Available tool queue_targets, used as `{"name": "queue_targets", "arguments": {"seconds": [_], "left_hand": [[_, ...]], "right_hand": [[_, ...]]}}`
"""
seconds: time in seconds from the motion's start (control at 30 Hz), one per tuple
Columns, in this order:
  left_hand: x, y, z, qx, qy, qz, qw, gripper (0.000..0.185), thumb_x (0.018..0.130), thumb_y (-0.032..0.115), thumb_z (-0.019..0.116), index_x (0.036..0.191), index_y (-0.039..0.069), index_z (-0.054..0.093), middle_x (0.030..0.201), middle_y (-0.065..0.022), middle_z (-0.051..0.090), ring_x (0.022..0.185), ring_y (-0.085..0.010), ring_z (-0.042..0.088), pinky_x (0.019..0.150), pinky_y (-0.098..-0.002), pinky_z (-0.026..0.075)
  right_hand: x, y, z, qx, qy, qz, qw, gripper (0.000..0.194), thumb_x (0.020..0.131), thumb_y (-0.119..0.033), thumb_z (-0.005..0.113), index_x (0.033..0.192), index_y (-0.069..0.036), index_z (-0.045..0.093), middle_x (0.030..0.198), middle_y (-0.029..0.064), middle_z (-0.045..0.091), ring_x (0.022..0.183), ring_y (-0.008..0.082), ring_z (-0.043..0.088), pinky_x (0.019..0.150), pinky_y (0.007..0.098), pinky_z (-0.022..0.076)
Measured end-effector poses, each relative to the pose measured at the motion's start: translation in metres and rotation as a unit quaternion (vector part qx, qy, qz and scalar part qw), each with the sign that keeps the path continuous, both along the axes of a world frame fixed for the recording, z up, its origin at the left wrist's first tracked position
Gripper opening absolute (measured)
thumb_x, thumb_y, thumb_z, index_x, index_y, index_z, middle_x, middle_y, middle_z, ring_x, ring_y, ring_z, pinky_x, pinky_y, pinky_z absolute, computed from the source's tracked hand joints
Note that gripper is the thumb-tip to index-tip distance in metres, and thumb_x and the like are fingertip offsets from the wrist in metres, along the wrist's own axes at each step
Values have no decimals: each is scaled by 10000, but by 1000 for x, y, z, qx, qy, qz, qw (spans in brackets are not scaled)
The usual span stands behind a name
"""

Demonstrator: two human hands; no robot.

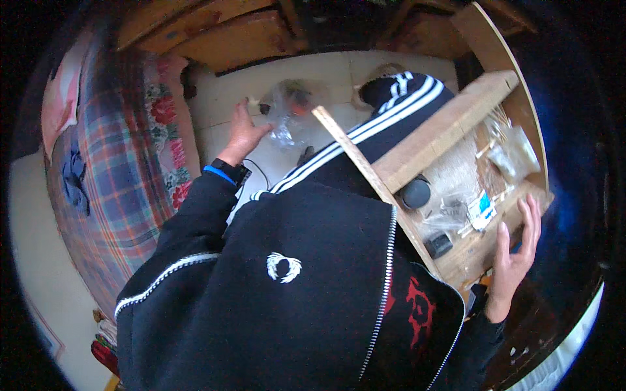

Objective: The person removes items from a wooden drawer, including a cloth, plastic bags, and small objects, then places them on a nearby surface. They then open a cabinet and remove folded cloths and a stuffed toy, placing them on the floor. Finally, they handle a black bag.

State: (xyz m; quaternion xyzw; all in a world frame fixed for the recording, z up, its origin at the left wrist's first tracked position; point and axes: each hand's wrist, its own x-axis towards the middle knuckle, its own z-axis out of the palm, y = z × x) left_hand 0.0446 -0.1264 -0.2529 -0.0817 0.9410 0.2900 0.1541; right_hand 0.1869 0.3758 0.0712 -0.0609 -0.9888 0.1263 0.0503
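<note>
My left hand [243, 135] is held over the tiled floor with its fingers apart and nothing in it. Just beyond it lies a clear plastic bag [284, 128], blurred, with dark and orange things near it. A wooden drawer [440, 141] is tilted at my right, beside my leg. My right hand [517, 256] is at its near wall, fingers spread; whether they press on the wood is unclear. Inside the drawer are a round black container [415, 191], a small dark box [438, 245], a blue-and-white packet [481, 210], and a clear bag [514, 154].
A bed with a plaid cover [115, 161] and floral edging [166, 127] stands at my left. Wooden furniture [234, 34] lines the far side of the tiled floor [220, 107]. A thin black cable [261, 171] runs beside my left wrist. At lower right is a dark surface [547, 313].
</note>
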Motion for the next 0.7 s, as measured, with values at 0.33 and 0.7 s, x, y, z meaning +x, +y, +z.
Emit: {"name": "queue_targets", "arguments": {"seconds": [0.33, 0.7], "left_hand": [[28, 44, 24, 326, -204, 153, 910, 1019, 817, 442, 870, 1521, -63, 334, 1487, -229, 504, 1369, -329, 494, 1161, -430, 390], [-5, 25, 62, 390, -55, 261, 881, 184, 994, 205, 607, 995, 33, 673, 726, 20, 541, 652, -104, 483, 625, -283, 390]], "right_hand": [[14, 6, -21, 38, -14, 30, 999, 409, 887, -96, 712, 1293, -79, 665, 1362, 106, 666, 1349, 281, 568, 1266, 527, 166], [12, 2, -25, -30, 33, -16, 999, 274, 823, -81, 744, 1096, -97, 724, 1122, 87, 741, 1161, 278, 667, 1235, 548, 239]]}}
